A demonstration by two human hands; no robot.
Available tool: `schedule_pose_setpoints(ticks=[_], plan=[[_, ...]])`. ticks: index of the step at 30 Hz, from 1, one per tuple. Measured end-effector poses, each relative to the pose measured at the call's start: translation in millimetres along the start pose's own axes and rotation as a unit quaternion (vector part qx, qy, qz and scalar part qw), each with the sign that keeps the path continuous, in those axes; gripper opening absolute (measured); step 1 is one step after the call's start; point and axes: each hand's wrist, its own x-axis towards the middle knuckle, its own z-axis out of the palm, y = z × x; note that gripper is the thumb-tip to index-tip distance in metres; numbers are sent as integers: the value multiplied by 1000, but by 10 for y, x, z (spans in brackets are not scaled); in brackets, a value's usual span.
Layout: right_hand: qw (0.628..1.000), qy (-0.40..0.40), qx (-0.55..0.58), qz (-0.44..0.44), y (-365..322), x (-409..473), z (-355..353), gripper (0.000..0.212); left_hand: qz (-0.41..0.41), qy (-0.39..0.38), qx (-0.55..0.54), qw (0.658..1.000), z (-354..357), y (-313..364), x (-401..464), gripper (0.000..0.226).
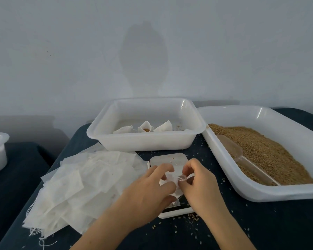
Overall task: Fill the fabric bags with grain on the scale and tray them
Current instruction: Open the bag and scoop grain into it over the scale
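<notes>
— Two white tubs flank the scale (pixel 167 160): the grain tub (pixel 271 193) with its scoop (pixel 242 160) to the right, the tray (pixel 143 141) just behind it holding three bags.

— And left of the scale?

— A loose heap of empty bags (pixel 76 186). Over the scale, the left hand (pixel 148 192) and right hand (pixel 199 184) both pinch one fabric bag (pixel 170 179), fingers curled at its mouth.

— How would it handle?

— Limp and featherlight, probably — best held by the rim near the drawstring.

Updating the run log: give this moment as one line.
left hand: holds bag | right hand: pinches bag | bag over scale | scoop in grain
</notes>
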Motion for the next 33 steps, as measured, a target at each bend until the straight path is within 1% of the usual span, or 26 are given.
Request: schedule_pose_setpoints(ticks=[2, 4, 5, 8, 12, 15, 17, 18, 21, 24, 27, 29, 32, 33], plan=[[1000, 13, 7, -6, 9, -3, -14, 32, -18, 16, 13, 1000, 17, 15, -21, 23], [1000, 3, 19, -24, 3, -16, -28, 36, -49, 56, 14, 997, 27, 9, -18, 22], [999, -8, 29, -36, -3, -23, -34, 38, -51, 75, 12, 996, 35, -4, -13, 21], [996, -32, 44, -73, -9, -50, -36, 45, -59, 97, -35, 993, 47, -48, -18, 17], [992, -43, 36, -117, -10, -64, -55, 43, -102, 99, -129, 981, 48, -72, -42, 8], [990, -45, 48, -124, -2, -70, -66, 25, -102, 90, -157, 978, 61, -87, -61, 7], [991, -41, 63, -114, 14, -69, -55, 12, -87, 70, -170, 979, 74, -79, -72, 13], [991, -37, 71, -106, 17, -67, -50, 10, -79, 60, -170, 980, 82, -67, -77, 17], [994, -20, 73, -79, 10, -52, -63, 22, -70, 53, -171, 981, 102, -54, -86, 20], [993, -49, 78, -74, 6, -18, -118, 31, -89, 78, -193, 974, 92, -72, -84, 11], [989, -97, 59, -91, 1, 4, -159, 27, -92, 94, -205, 970, 69, -73, -73, 20], [986, -113, 59, -111, -9, 9, -191, 25, -89, 93, -218, 967, 55, -84, -67, 22], [978, -114, 100, -147, -2, 24, -229, 19, -77, 84, -231, 966, 55, -114, -70, 12], [976, -112, 115, -146, 1, 31, -224, 20, -72, 79, -234, 966, 52, -113, -68, 10]])
